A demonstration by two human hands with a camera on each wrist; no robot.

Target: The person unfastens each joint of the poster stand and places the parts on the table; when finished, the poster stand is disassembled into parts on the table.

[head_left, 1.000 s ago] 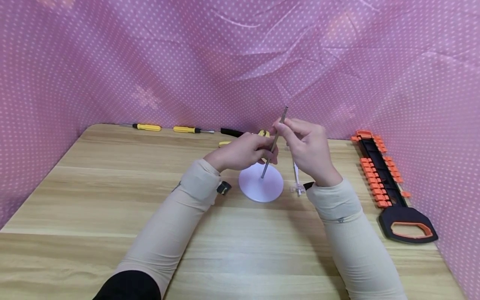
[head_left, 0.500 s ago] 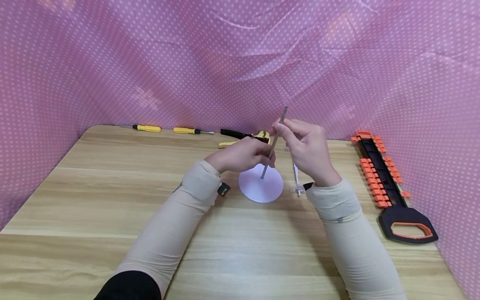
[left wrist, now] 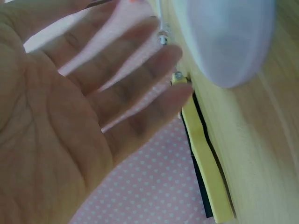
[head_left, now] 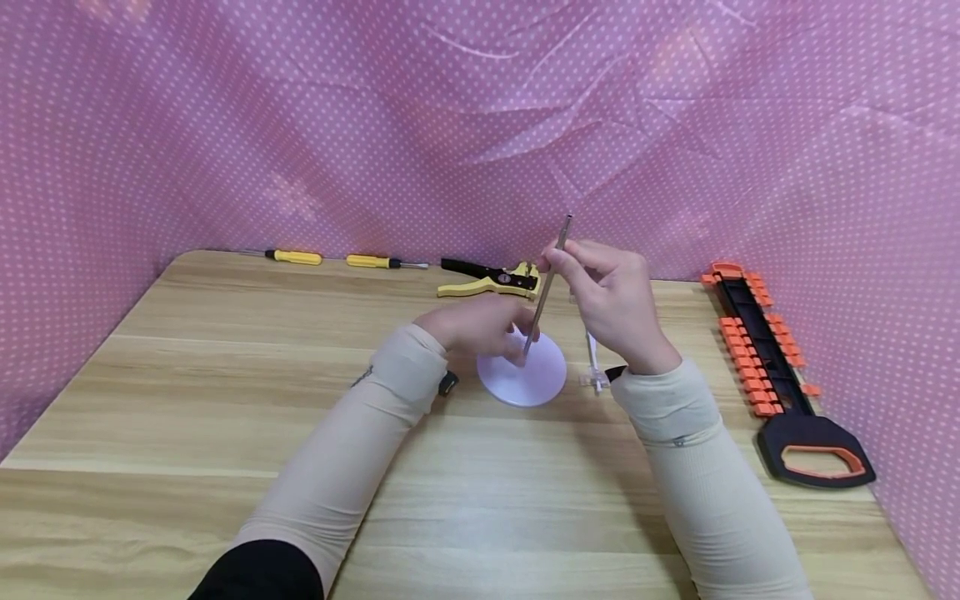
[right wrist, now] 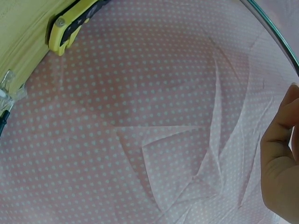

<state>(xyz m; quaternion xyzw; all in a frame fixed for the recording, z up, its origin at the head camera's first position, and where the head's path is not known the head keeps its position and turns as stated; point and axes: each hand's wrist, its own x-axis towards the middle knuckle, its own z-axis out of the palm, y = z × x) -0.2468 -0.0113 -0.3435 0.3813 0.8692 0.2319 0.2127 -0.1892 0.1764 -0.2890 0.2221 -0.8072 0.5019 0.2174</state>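
A thin metal rod [head_left: 550, 283] leans over a round white disc [head_left: 536, 387] on the table, its lower end at or just over the disc's middle. High on the rod, my right hand [head_left: 618, 300] pinches it between thumb and fingers. My left hand [head_left: 480, 325] is at the rod's lower part, above the disc's far left edge. In the left wrist view the left hand [left wrist: 70, 102] shows its palm with straight, spread fingers. Whether it touches the rod cannot be made out. The right wrist view catches the right hand [right wrist: 282, 163] at its edge, below the rod [right wrist: 273, 28].
Yellow-and-black wire strippers [head_left: 491, 279] lie behind the left hand. Two yellow screwdrivers [head_left: 296, 256] lie along the back edge. A small black piece [head_left: 448, 383] is left of the disc; a clear plastic part [head_left: 595, 379] is right of it. An orange-and-black rack [head_left: 772, 350] stands far right.
My left hand has slid down along the rod towards the disc, uncovering the wire strippers and spreading its thumb from the fingers. The rod's top has tipped slightly left; my right hand keeps its grip.
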